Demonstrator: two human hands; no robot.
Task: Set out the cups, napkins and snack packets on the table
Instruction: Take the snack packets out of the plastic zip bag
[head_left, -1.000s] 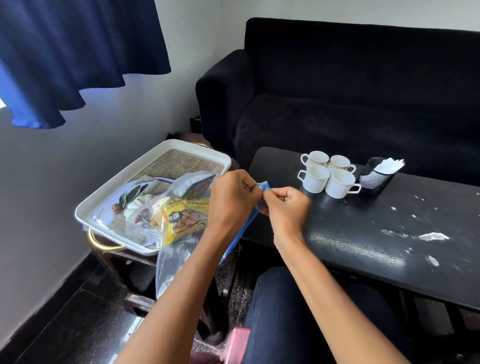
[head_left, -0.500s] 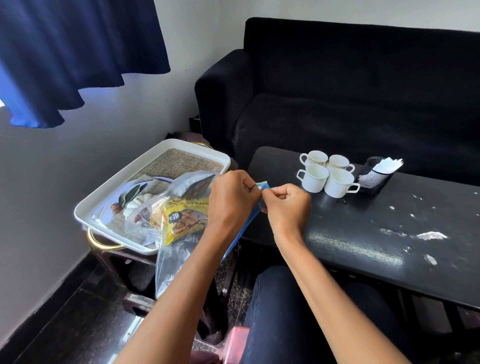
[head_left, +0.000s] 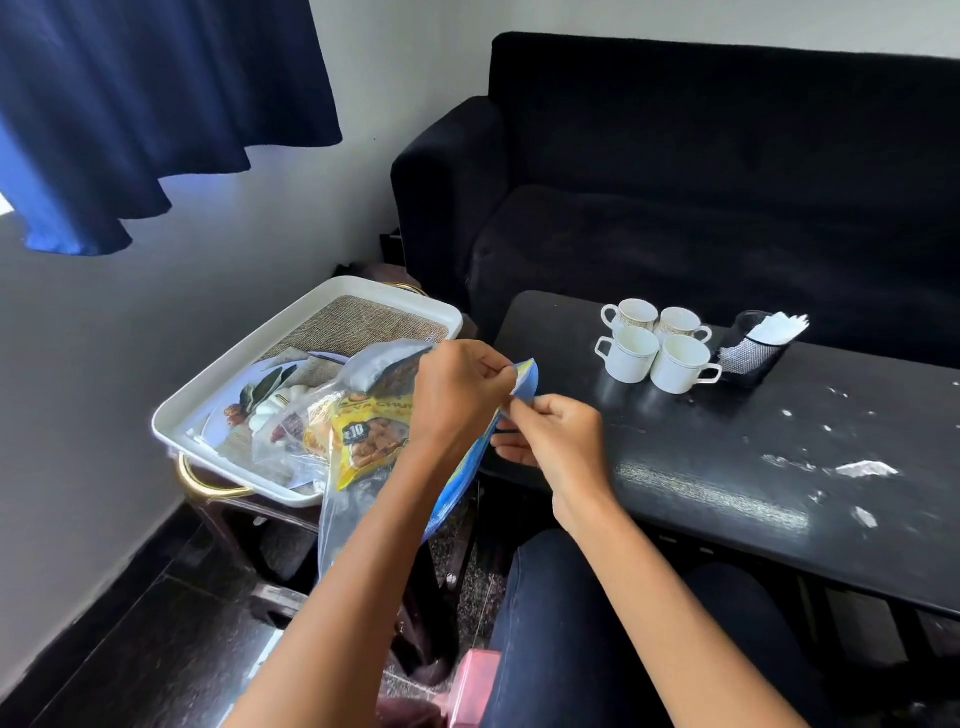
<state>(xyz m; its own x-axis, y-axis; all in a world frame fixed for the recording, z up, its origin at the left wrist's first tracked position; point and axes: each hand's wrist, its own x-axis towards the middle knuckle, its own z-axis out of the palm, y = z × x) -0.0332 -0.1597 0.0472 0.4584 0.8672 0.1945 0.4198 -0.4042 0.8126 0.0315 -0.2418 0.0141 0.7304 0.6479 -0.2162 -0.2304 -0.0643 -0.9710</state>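
The table is glossy black with scuffed white patches, the cups look like smooth glazed ceramic, the bag is clear crinkly plastic, the tray smooth white with a woven liner, the sofa matt cloth.

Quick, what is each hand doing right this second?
Left hand: closed, pinching the top edge of the clear zip bag of snack packets.
Right hand: closed, pinching the same edge.

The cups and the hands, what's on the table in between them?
Nothing. In the head view the black table is bare between the cups and the right hand; only reflections show there.
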